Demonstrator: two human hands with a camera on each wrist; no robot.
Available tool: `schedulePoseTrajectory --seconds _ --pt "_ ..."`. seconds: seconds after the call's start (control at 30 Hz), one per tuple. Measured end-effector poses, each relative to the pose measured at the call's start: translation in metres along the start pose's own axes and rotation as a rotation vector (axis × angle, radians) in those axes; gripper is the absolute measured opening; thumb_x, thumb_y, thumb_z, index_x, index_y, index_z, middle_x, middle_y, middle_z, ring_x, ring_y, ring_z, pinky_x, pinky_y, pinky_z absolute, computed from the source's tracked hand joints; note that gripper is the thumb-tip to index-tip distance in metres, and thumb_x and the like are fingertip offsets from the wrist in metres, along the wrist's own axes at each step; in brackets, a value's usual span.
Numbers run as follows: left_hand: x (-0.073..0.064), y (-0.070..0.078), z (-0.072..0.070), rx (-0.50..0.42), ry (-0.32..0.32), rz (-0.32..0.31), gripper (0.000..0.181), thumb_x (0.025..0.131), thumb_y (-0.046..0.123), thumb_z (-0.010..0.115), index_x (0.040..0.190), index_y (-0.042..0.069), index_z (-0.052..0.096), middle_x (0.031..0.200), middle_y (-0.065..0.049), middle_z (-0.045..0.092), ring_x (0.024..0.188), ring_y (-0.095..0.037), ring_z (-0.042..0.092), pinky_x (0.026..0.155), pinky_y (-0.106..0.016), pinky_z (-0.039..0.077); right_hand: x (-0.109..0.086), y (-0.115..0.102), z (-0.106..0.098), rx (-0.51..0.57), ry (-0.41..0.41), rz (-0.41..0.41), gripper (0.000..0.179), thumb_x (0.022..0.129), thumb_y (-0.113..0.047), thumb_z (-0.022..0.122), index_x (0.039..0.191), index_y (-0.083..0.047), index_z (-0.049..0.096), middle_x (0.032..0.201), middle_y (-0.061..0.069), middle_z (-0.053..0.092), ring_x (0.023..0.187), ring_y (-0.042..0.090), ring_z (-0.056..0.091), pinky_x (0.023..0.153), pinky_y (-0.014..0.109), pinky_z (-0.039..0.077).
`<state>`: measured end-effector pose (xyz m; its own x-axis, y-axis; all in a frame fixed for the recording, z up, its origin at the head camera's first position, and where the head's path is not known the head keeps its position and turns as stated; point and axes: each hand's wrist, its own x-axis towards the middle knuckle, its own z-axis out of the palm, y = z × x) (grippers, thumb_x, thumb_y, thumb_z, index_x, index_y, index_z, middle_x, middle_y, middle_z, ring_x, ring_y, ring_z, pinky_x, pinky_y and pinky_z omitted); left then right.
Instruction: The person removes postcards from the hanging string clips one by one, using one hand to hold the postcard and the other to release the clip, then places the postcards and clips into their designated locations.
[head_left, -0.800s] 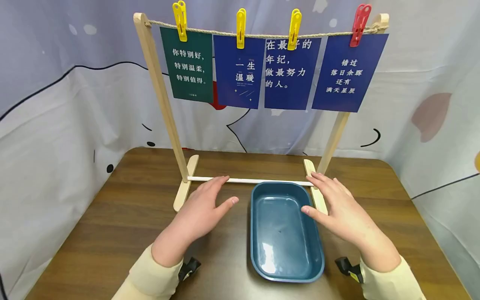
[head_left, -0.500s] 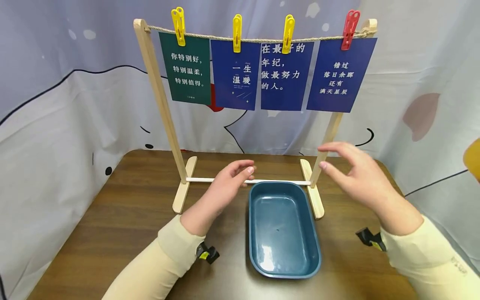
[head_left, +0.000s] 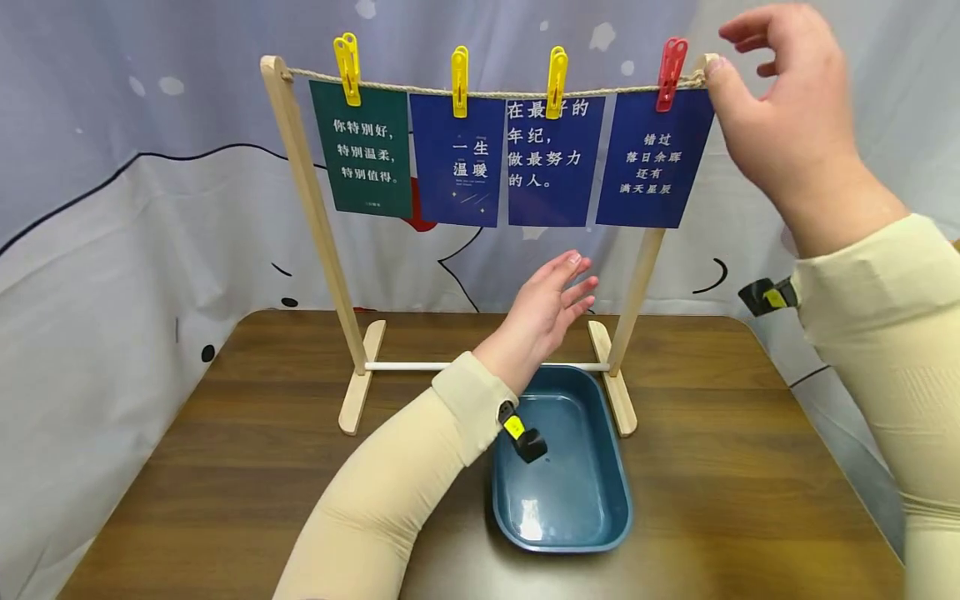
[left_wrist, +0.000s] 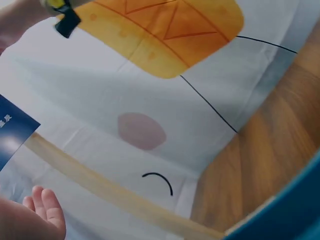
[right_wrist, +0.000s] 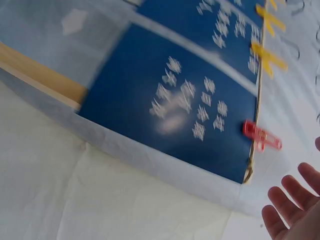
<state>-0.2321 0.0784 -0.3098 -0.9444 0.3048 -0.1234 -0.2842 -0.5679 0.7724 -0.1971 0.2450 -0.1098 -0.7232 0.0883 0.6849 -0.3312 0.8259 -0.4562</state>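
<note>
My right hand [head_left: 798, 125] is raised beside the right top end of a wooden rack [head_left: 311, 212], thumb tip close to the post and fingers loosely bent, holding nothing. Near it a red clothespin [head_left: 672, 73] clips a dark blue card [head_left: 654, 158] to a rope [head_left: 510, 93]; the right wrist view shows the same red clothespin [right_wrist: 261, 135] just beyond the fingertips. My left hand [head_left: 540, 308] hovers below the cards over the far end of a blue bin, fingers extended and holding nothing. Yellow clothespins [head_left: 460, 82] hold several more cards, one of them green [head_left: 362, 150].
The blue plastic bin [head_left: 573, 546] stands on the brown wooden table [head_left: 225, 467], partly hidden by the left forearm. A white crossbar [head_left: 405, 367] joins the rack's feet just behind it. A patterned curtain [head_left: 150, 292] hangs behind the table.
My right hand has risen from beside the bin to the rack's right top end. My left hand has moved right and up, from left of the bin to over its far end.
</note>
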Motion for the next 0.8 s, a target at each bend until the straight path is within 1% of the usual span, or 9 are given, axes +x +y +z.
schedulePoseTrajectory --seconds 0.07,0.2,0.3,0.37,0.47,0.57,0.6,0.67,0.8 --pt "0.006 -0.001 0.009 -0.034 0.009 0.013 0.038 0.1 0.021 0.061 0.136 0.01 0.056 0.124 -0.007 0.065 0.103 -0.021 0.065 0.096 -0.038 0.05 0.012 -0.002 0.0 -0.017 -0.033 0.074 0.045 0.099 -0.034 0.048 0.14 -0.018 0.054 0.144 0.003 0.047 0.132 0.014 0.041 0.107 0.022 0.029" --pt "0.012 -0.004 0.025 -0.093 -0.003 0.033 0.042 0.1 0.019 0.061 0.139 0.009 0.053 0.12 -0.004 0.066 0.096 -0.019 0.064 0.098 -0.04 0.049 0.032 0.002 0.008 -0.048 -0.163 0.173 0.051 0.099 -0.043 0.046 0.147 -0.025 0.049 0.154 -0.001 0.037 0.139 0.018 0.035 0.113 0.03 0.027" --pt "0.013 -0.005 0.035 -0.131 -0.016 0.05 0.042 0.1 0.02 0.061 0.139 0.009 0.053 0.123 -0.006 0.066 0.094 -0.018 0.064 0.094 -0.038 0.05 0.042 0.004 0.017 -0.05 -0.24 0.213 0.056 0.1 -0.049 0.045 0.149 -0.024 0.046 0.157 -0.001 0.032 0.14 0.019 0.032 0.116 0.035 0.027" --pt "0.013 -0.005 0.041 -0.162 -0.022 0.06 0.035 0.1 0.02 0.061 0.133 0.01 0.055 0.124 -0.007 0.066 0.094 -0.018 0.064 0.089 -0.036 0.052 0.046 0.004 0.022 -0.03 -0.271 0.239 0.057 0.1 -0.052 0.045 0.148 -0.022 0.048 0.153 0.001 0.034 0.134 0.019 0.036 0.114 0.036 0.03" --pt "0.014 -0.005 0.047 -0.199 -0.032 0.072 0.018 0.1 0.018 0.061 0.117 0.013 0.057 0.118 -0.007 0.067 0.091 -0.019 0.064 0.079 -0.032 0.052 0.051 0.005 0.025 0.035 -0.302 0.284 0.051 0.1 -0.055 0.045 0.137 -0.023 0.058 0.136 0.004 0.048 0.114 0.016 0.049 0.108 0.035 0.038" --pt "0.013 -0.002 0.05 -0.21 -0.038 0.077 0.007 0.1 0.017 0.061 0.105 0.015 0.057 0.108 -0.005 0.068 0.088 -0.018 0.064 0.075 -0.029 0.052 0.052 0.005 0.026 0.163 -0.308 0.334 0.039 0.099 -0.054 0.05 0.121 -0.024 0.063 0.111 -0.001 0.056 0.092 0.011 0.056 0.096 0.032 0.043" --pt "0.013 -0.001 0.051 -0.206 -0.038 0.08 0.005 0.1 0.017 0.061 0.103 0.014 0.058 0.105 -0.005 0.068 0.086 -0.017 0.065 0.074 -0.029 0.052 0.052 0.004 0.026 0.2 -0.309 0.348 0.037 0.098 -0.054 0.052 0.118 -0.024 0.063 0.105 -0.002 0.057 0.088 0.011 0.056 0.093 0.031 0.044" --pt "0.013 0.001 0.052 -0.196 -0.042 0.082 0.004 0.099 0.017 0.061 0.102 0.014 0.061 0.1 -0.003 0.067 0.084 -0.016 0.065 0.073 -0.028 0.052 0.051 0.003 0.025 0.276 -0.302 0.368 0.034 0.098 -0.052 0.055 0.115 -0.024 0.063 0.104 -0.006 0.056 0.088 0.01 0.056 0.093 0.031 0.043" --pt "0.012 0.004 0.053 -0.181 -0.04 0.092 0.005 0.099 0.016 0.062 0.097 0.013 0.065 0.092 -0.001 0.067 0.08 -0.015 0.065 0.071 -0.027 0.053 0.049 0.001 0.024 0.428 -0.29 0.387 0.031 0.097 -0.045 0.06 0.119 -0.023 0.063 0.113 -0.007 0.052 0.1 0.011 0.05 0.106 0.034 0.038"
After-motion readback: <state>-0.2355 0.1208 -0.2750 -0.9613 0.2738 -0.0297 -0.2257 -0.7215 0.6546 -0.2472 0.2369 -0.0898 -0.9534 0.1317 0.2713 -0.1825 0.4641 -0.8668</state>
